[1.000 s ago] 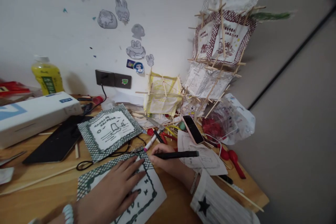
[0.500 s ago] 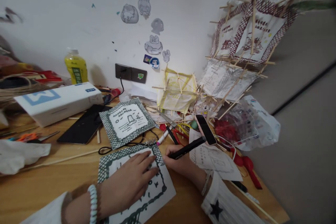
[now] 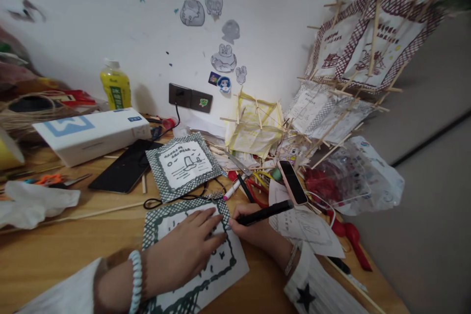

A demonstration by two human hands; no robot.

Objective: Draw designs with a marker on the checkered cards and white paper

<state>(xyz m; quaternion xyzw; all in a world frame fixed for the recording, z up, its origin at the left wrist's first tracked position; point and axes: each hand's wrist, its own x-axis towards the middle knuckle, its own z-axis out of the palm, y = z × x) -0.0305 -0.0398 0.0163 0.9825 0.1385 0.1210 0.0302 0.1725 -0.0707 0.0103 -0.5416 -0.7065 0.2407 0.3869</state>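
My left hand [image 3: 184, 245] lies flat with its fingers spread across a sheet of paper [image 3: 221, 279] bearing a green lattice border and dark drawn marks. At the sheet's right edge, my right hand [image 3: 250, 228] grips a black marker pen [image 3: 267, 212], its tip end down by the border and hidden by the fingers. Just above the sheet rests a finished-looking drawing [image 3: 189, 167] with a similar lattice border, showing sailboats and lines of writing. Under my right wrist, a pencil-sketched paper [image 3: 309, 233] sticks out to the right.
A pink phone [image 3: 293, 181], scissors [image 3: 237, 161] and a pink-tipped marker [image 3: 231, 190] lie behind my right hand. Stick-and-paper lanterns [image 3: 257, 125] stand at the wall. To the left are a white box [image 3: 95, 137], a black tablet [image 3: 125, 167] and a yellow bottle [image 3: 116, 86].
The whole view has shifted slightly, so things sit further right. My right hand stays at the sheet's right border with the marker; my left hand keeps its place on the paper.
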